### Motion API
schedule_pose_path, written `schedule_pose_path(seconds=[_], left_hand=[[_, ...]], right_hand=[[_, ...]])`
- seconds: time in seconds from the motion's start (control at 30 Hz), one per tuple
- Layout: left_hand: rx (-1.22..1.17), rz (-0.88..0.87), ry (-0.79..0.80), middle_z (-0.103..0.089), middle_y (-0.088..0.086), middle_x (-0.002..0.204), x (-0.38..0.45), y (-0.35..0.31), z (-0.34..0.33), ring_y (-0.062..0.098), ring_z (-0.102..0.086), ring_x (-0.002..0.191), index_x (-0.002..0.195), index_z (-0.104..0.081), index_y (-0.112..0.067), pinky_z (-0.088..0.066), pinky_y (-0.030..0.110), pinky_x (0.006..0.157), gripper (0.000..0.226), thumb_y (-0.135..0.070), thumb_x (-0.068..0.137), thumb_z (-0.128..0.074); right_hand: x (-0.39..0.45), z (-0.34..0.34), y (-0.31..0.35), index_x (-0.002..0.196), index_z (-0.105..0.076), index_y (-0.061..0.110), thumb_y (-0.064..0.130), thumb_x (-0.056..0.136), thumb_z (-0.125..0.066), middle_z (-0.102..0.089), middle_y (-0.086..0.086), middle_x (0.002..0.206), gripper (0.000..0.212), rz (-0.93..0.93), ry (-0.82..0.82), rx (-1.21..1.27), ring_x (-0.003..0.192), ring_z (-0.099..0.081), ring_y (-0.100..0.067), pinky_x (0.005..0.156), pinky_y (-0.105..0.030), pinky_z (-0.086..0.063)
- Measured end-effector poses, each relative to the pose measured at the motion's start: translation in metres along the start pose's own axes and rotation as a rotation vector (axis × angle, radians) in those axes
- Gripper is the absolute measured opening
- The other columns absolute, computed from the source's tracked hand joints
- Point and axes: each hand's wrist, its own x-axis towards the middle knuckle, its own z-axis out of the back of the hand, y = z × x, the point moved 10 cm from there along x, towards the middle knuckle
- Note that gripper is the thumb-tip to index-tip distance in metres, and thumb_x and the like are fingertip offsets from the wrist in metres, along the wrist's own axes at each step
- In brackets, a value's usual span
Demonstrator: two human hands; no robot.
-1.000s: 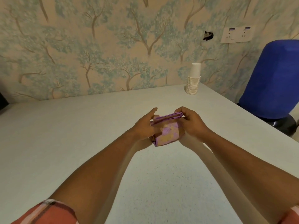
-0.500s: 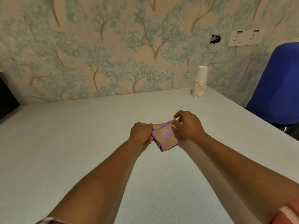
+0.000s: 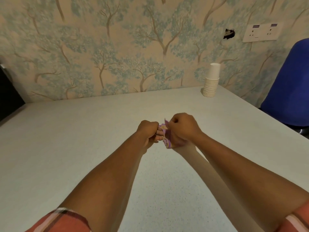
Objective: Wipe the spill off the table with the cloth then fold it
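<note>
Fingers (image 3: 156, 131) of the left hand (image 3: 148, 133) are curling shut around one side of a small purple cloth (image 3: 166, 138), while the right hand (image 3: 183, 129) is pinching the other side in a closed fist, both gripping it above the middle of a pale table (image 3: 83, 139). Bunched into a narrow wad, the cloth is sitting squarely between the two fists, touching both, its long axis running roughly up and down; how neatly it is folded is mostly hidden by the knuckles. No spill is showing on the tabletop, so the wiping appears done and the folding looks to be in its late stage. Neither hand is nearer than the other, so the next crease likely depends on both hands working together. Paper cups (image 3: 211, 81) are standing stacked well apart at the far right corner.
</note>
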Motion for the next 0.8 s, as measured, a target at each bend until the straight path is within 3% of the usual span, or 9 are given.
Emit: schedule_pose_path(seconds=[0.1,0.23,0.33,0.4,0.47,0.53,0.63,0.7,0.8], left_hand=[[-0.006,-0.007,-0.02,-0.066,0.01,0.062,-0.005,-0.001,0.002,0.017,-0.055,0.038,0.074,-0.064,-0.004,-0.047,0.027,0.045,0.03,-0.012,0.095,-0.045],[0.023,-0.089,-0.12,-0.062,0.012,0.067,-0.016,-0.005,0.007,0.017,-0.05,0.047,0.078,-0.067,-0.002,-0.041,0.027,0.048,0.02,-0.007,0.089,-0.051],[0.284,-0.377,-0.294,-0.066,-0.001,0.085,-0.034,-0.028,0.008,0.011,-0.056,0.069,0.093,-0.07,-0.008,-0.04,0.018,0.055,0.02,-0.01,0.09,-0.051],[0.404,-0.589,-0.182,-0.065,-0.007,0.103,-0.051,-0.041,-0.016,0.011,-0.06,0.09,0.111,-0.069,-0.013,-0.042,0.016,0.068,0.026,-0.014,0.094,-0.05],[0.713,-0.774,-0.095,-0.066,0.002,0.121,-0.061,-0.044,-0.042,0.022,-0.058,0.114,0.12,-0.066,-0.014,-0.046,0.029,0.089,0.032,-0.021,0.097,-0.045],[1.046,-0.78,-0.115,-0.052,0.007,0.146,-0.057,-0.036,-0.05,0.03,-0.039,0.137,0.131,-0.059,-0.018,-0.036,0.044,0.106,0.042,-0.03,0.101,-0.033],[1.306,-0.603,-0.06,-0.044,0.006,0.152,-0.045,-0.017,-0.049,0.034,-0.032,0.14,0.138,-0.049,-0.017,-0.036,0.048,0.103,0.049,-0.038,0.102,-0.023],[1.331,-0.575,-0.024,-0.044,0.006,0.152,-0.047,-0.014,-0.046,0.035,-0.03,0.142,0.14,-0.046,-0.016,-0.036,0.048,0.104,0.05,-0.039,0.102,-0.022],[1.26,-0.603,-0.058,-0.038,0.01,0.156,-0.056,-0.025,-0.032,0.035,-0.023,0.147,0.144,-0.042,-0.013,-0.029,0.047,0.114,0.051,-0.037,0.103,-0.023]], right_hand=[[0.008,0.012,-0.006,0.08,-0.072,-0.003,0.018,0.091,-0.058,-0.074,-0.016,0.085,0.028,-0.08,-0.15,0.207,0.083,-0.067,-0.031,0.075,-0.041,-0.052],[0.014,-0.033,0.005,0.09,-0.075,-0.002,0.014,0.095,-0.054,-0.075,-0.019,0.098,0.027,0.011,0.148,-0.032,0.094,-0.067,-0.031,0.085,-0.037,-0.051],[0.02,-0.014,0.006,0.107,-0.077,0.005,0.011,0.093,-0.053,-0.075,-0.014,0.116,0.028,0.093,0.108,-0.084,0.111,-0.065,-0.031,0.095,-0.035,-0.049],[0.021,0.012,-0.001,0.113,-0.075,0.008,0.012,0.093,-0.052,-0.074,-0.011,0.119,0.031,0.14,-0.019,-0.124,0.111,-0.066,-0.03,0.094,-0.035,-0.049],[0.014,0.018,-0.011,0.115,-0.073,0.012,0.02,0.096,-0.048,-0.074,-0.01,0.118,0.032,0.187,-0.045,-0.227,0.111,-0.066,-0.032,0.093,-0.039,-0.051],[-0.001,-0.005,-0.028,0.125,-0.065,0.02,0.036,0.102,-0.038,-0.067,-0.007,0.13,0.039,0.188,0.12,-0.332,0.128,-0.055,-0.034,0.101,-0.049,-0.045],[-0.022,-0.04,-0.057,0.152,-0.033,0.027,0.051,0.104,-0.021,-0.024,0.002,0.166,0.055,0.131,0.41,-0.46,0.154,-0.017,-0.027,0.113,-0.068,-0.017],[-0.024,-0.037,-0.055,0.156,-0.025,0.023,0.05,0.104,-0.02,-0.012,0.002,0.169,0.059,0.136,0.365,-0.47,0.156,-0.006,-0.026,0.114,-0.071,-0.01],[-0.025,-0.023,-0.028,0.158,-0.021,0.016,0.049,0.104,-0.022,-0.011,-0.001,0.17,0.063,0.185,0.239,-0.432,0.157,-0.002,-0.024,0.116,-0.068,-0.008]])
